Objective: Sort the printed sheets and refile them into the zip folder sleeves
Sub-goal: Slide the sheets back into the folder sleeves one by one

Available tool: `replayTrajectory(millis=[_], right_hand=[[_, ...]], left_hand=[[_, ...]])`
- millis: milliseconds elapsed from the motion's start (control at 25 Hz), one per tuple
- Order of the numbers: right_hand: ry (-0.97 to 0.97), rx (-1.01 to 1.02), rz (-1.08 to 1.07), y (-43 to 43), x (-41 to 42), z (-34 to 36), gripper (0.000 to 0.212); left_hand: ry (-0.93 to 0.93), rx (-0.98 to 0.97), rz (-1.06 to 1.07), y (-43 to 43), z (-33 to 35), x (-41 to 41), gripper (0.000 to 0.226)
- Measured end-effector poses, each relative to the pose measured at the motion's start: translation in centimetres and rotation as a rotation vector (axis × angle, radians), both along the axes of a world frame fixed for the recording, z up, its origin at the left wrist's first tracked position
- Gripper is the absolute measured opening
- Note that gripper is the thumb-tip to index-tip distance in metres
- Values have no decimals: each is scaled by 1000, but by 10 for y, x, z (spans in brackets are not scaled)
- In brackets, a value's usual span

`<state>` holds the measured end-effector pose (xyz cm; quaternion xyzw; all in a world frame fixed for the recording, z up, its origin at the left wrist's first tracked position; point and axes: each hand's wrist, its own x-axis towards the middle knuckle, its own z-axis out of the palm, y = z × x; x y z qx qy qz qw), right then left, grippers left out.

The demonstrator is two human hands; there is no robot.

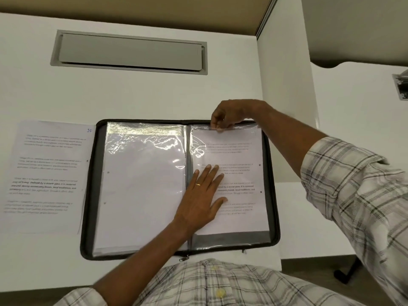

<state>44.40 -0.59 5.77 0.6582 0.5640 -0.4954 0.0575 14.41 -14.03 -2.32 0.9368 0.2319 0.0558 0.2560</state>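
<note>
Refiling step in hand, probably. Black zip folder (pixel 87 195) lay open, centre frame, on white table (pixel 154 96). Left hand (pixel 202 195) pressed flat, fingers straight, on printed white sheet (pixel 240 177) in right half of folder. Right hand (pixel 229 117) pinched top edge of clear plastic sleeve (pixel 198 149), upper right of folder. Next move: seat sheet down to sleeve bottom, then fetch loose printed sheet (pixel 44 173) at left of frame. Glare masked left sleeve contents; print blurred; unclear whether sheet sat fully under film.
</note>
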Motion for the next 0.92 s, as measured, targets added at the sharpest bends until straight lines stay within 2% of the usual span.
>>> replayTrajectory(millis=[320,440,520,560,680,720,840,880,920], right_hand=[[69,-172,-103,-16,-11,-12,22],[58,-169,-144,-20,-13,-6,26],[8,-111,-145,-22,-13,3,16],[-61,-73,-125,-23,-13,10,22],[-285,-6,-48,-32,-11,29,60],[-318,4,-35,-38,-8,33,63],[-286,9,-99,-57,1,36,39],[-276,1,-138,-63,1,37,36],[-274,-7,-176,-67,-1,38,44]], left_hand=[[-45,29,20,-6,-3,-17,63],[-42,22,29,-13,-2,-14,64],[-15,38,20,-20,-6,-13,66],[1,56,18,-23,-8,-13,67],[53,131,18,-27,-13,-12,67],[65,159,20,-28,-15,-12,67],[67,193,24,-29,-17,-10,65],[56,190,23,-29,-18,-11,65],[43,181,26,-29,-18,-12,65]])
